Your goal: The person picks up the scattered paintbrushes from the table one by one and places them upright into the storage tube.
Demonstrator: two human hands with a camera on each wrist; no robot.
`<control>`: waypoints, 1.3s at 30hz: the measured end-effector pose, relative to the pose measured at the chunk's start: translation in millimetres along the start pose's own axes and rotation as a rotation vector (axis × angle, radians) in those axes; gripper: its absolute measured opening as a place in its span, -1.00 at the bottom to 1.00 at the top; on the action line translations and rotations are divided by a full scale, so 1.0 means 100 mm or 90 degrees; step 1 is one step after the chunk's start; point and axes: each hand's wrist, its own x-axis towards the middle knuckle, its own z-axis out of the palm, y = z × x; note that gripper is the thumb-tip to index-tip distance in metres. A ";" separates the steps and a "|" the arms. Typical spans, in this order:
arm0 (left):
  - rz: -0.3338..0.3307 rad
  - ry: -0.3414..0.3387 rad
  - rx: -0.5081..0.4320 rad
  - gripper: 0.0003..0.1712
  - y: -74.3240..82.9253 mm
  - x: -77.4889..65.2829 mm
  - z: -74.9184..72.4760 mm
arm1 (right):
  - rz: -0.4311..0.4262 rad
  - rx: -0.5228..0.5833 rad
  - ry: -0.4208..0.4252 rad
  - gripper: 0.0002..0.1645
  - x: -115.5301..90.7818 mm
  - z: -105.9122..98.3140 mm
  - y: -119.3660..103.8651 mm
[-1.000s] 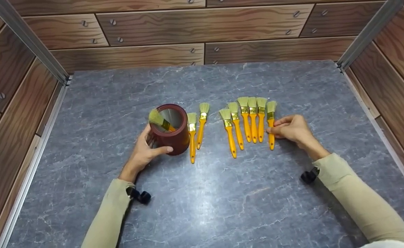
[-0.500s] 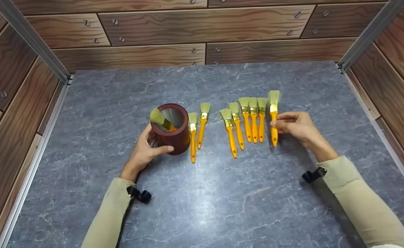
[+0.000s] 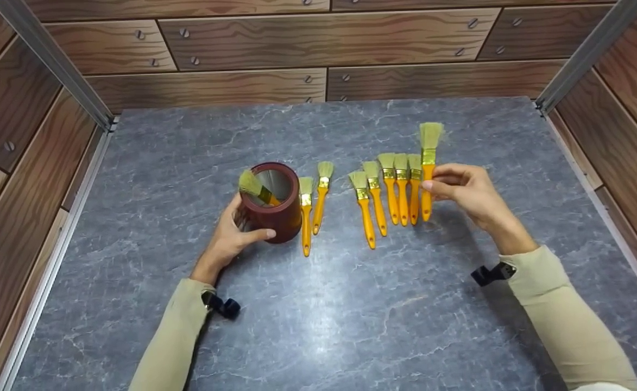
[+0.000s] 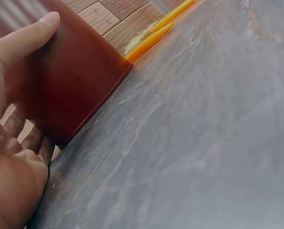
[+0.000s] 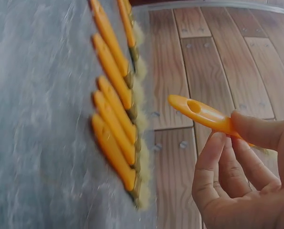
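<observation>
My left hand (image 3: 226, 233) grips a dark red cylindrical cup (image 3: 277, 225), fingers around its far left side and thumb across its front. In the left wrist view the cup's base meets the tabletop. One paintbrush (image 3: 253, 185) leans inside the cup, bristles up over the rim. My right hand (image 3: 473, 195) pinches another paintbrush (image 3: 428, 171) by its orange handle between thumb and fingers. Its bristles point away from me, and the right wrist view shows the handle (image 5: 199, 112) raised off the table.
Two paintbrushes lie just right of the cup, one (image 3: 306, 217) close beside it and one (image 3: 322, 198) slightly apart. A row of several paintbrushes (image 3: 401, 190) lies between them and my right hand. Wood-patterned walls (image 3: 318, 43) enclose the grey marbled table (image 3: 318, 304) at the back and sides.
My right hand has lifted the rightmost paintbrush off the table, first moving it away from me, then slightly left. The left hand and cup have stayed in place.
</observation>
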 end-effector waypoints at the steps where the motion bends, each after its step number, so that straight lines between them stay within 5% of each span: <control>1: 0.001 -0.001 -0.001 0.17 0.00 0.00 0.00 | -0.005 -0.002 -0.002 -0.68 0.00 0.03 -0.01; 39: 0.011 -0.005 0.010 0.13 -0.01 0.01 -0.01 | -0.148 -0.034 -0.140 -0.70 0.20 1.11 -0.82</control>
